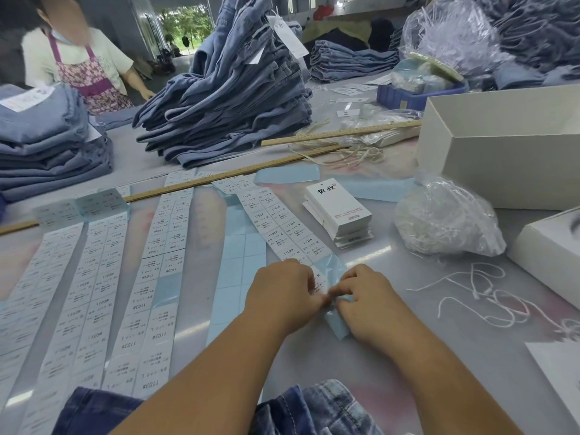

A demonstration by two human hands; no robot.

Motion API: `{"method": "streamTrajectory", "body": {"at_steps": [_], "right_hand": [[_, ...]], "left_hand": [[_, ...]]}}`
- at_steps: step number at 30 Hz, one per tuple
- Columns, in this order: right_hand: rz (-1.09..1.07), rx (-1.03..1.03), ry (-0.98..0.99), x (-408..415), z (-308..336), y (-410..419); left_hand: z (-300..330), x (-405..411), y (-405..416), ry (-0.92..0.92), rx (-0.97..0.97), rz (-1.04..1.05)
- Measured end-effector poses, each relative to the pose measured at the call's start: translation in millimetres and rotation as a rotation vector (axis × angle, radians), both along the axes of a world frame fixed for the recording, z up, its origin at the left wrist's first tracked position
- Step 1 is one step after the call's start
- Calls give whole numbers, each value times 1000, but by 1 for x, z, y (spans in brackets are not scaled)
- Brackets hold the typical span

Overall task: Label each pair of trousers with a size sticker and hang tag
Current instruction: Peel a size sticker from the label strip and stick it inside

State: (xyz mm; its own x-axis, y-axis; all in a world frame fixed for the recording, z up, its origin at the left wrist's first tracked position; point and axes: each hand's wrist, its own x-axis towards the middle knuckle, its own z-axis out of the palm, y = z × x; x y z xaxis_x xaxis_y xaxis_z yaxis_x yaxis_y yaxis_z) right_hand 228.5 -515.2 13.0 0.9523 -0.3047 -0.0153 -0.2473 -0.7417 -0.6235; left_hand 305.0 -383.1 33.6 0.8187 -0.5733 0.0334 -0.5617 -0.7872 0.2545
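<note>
Both hands meet at the near end of a strip of white size stickers (284, 229) on pale blue backing. My left hand (284, 293) pinches a white sticker (320, 282) at its edge. My right hand (365, 301) pinches the blue backing (337, 324) just beside it. A stack of white hang tags (339, 208) lies beyond the strip. Several more sticker strips (94, 277) run along the table to the left. A tall pile of blue trousers (232, 98) stands at the back, and dark denim (314, 409) lies at the near edge.
Loose white strings (489, 296) and a clear bag of strings (445, 218) lie to the right. White boxes (502, 146) stand at far right. Two wooden rulers (339, 133) cross the table. Another trouser pile (47, 139) sits at left, with a person in an apron (91, 70) behind it.
</note>
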Motion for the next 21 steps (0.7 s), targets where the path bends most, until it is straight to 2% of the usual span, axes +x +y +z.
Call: {"method": "streamTrajectory", "body": {"at_steps": [9,13,21], "right_hand": [[-4,-10,33,-1,2,1],[-1,-14,40,-1,3,1],[15,4,23,-1,3,0]], "left_hand": [[2,-3,-3,-88,54,-35],[1,-2,-4,-187,130,-70],[-4,-2,-6,-145,109,-122]]}}
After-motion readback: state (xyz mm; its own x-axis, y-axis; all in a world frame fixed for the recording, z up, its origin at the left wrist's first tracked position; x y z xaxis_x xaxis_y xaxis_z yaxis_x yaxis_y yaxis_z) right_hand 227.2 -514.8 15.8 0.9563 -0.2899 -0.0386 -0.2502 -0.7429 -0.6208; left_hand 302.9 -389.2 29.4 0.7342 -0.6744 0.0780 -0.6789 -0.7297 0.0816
